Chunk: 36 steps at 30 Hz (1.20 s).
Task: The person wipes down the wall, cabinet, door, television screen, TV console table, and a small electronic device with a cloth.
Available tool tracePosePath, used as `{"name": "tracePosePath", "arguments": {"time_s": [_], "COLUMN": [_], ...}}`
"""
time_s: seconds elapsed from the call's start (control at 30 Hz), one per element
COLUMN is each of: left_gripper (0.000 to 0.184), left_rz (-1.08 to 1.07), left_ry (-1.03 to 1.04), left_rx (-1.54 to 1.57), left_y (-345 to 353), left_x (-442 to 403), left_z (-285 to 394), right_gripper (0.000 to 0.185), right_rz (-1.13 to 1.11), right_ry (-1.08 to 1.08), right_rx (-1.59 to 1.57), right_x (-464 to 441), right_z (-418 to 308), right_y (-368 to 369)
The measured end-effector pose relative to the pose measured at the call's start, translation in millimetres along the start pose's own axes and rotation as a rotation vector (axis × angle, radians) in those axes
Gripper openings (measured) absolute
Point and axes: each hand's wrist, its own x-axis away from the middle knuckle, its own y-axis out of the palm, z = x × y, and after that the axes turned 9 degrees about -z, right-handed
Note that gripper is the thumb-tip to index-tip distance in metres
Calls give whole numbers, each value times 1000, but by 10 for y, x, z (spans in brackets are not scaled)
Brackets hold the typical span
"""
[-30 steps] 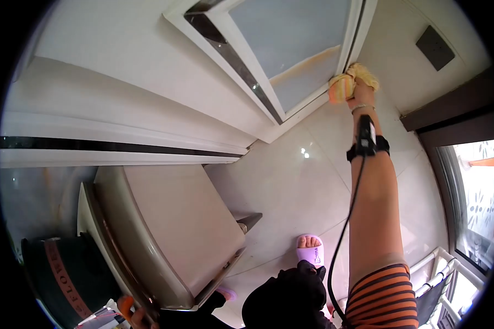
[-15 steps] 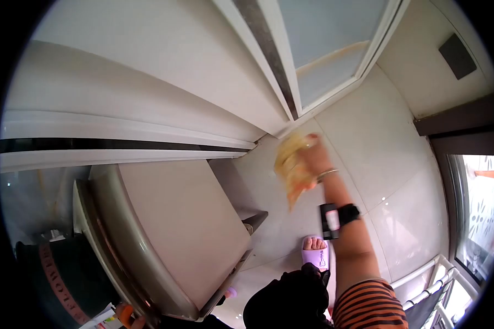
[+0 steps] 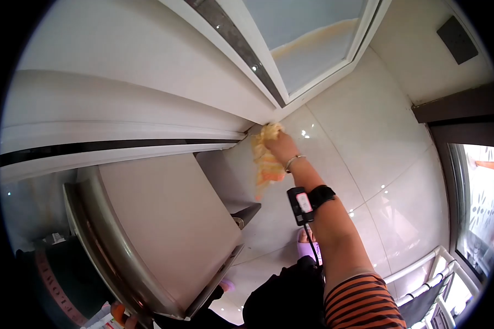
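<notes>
My right hand (image 3: 281,148), with a bangle at the wrist, is closed on a yellow and orange cloth (image 3: 267,163). The cloth hangs down from my fingers, close to the lower corner of a white panel (image 3: 241,107) and over the tiled floor. A black device (image 3: 300,205) is strapped to my right forearm, with a cable running down from it. At the lower left edge, beside the beige cabinet-like appliance (image 3: 159,214), a small orange and skin-toned shape may be part of my left hand (image 3: 130,321); its fingers cannot be made out.
A white-framed frosted glass door (image 3: 312,44) stands above the cloth. At left is a dark green box (image 3: 25,274) with a lettered pink band. A white tubular rack (image 3: 422,274) is at the lower right, near a dark-framed window (image 3: 477,214). A purple slipper (image 3: 311,249) is below my arm.
My right hand has moved up and left with the cloth, nearer to the white panel's corner. The view has shifted slightly.
</notes>
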Motion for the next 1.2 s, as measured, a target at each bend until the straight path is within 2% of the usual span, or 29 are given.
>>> {"name": "tracePosePath", "arguments": {"time_s": [0.03, 0.1, 0.13, 0.2, 0.23, 0.27, 0.33, 0.4, 0.47, 0.5, 0.6, 0.63, 0.67, 0.7, 0.83, 0.93, 0.97, 1.03, 1.07, 1.1, 1.17, 1.2], "left_gripper": [49, 49, 49, 48, 48, 48, 48, 49, 49, 49, 50, 50, 50, 51, 55, 53, 52, 49, 46, 46, 46, 47], "left_rz": [-13, -13, -17, -11, -15, -22, -65, -65, -26, -8, -65, -38, -16, 0, -27, -13, -16, -12, 18, 30, 16, 5], "left_ry": [32, 43, 44, 15, -10, -34, -12, 18, 6, 0, 13, 6, -2, -15, -8, 4, 18, 49, 81, 73, 74, 76], "left_rx": [-22, -35, -37, -40, -24, -10, -7, -31, -9, 4, -109, -82, -56, -31, -39, 5, 16, 36, 127, 180, 319, 132], "left_y": [-29, -43, -36, 10, 20, -1, -34, -37, 6, 21, 14, 23, 30, 9, -11, -15, -25, -15, 5, 14, 67, -27], "left_x": [-26, -54, -63, -64, -36, -11, -24, -30, -41, -31, 268, 193, 67, -1, 28, -28, -29, -33, -64, -83, 26, -65], "left_z": [-2, -15, -14, -11, -6, 6, -21, -29, -13, 7, -156, -113, -42, -4, -25, -7, -16, -40, -52, -46, -114, -21], "right_gripper": [48, 48, 48, 39, 35, 35, 36, 33, 35, 38, 26, 27, 30, 29, 34, 32, 29, 31, 34, 38, 36, 36], "right_rz": [-29, 246, 456, 754, 809, 719, 812, 976, 786, 504, 247, 149, 218, 252, 323, 697, 640, 248, 260, 167, 275, 313], "right_ry": [0, 55, -82, -119, -248, -350, -315, -228, -53, 78, 41, 35, -120, 57, -149, 98, 57, 33, -115, -69, -228, -359], "right_rx": [-17, -210, 34, 108, -189, -446, -353, 276, 893, 1165, 1059, 1039, 905, -16, -1075, -616, -567, -306, -44, -307, -324, -237], "right_x": [21, 235, -229, -356, -297, -348, -629, -1227, -1139, -794, -1080, -1238, -902, -362, 111, -283, -311, 223, 372, 584, 959, 1035], "right_z": [-29, -178, 495, 655, 519, 457, 526, 1096, 1013, 631, 826, 943, 572, 388, -164, -294, -256, -730, -698, -907, -1215, -1223], "right_y": [-76, -749, -947, -1913, -2297, -2627, -2906, -2886, -2743, -2412, -1306, -901, -693, -788, -1235, -849, -618, -338, 98, 51, -69, -121]}}
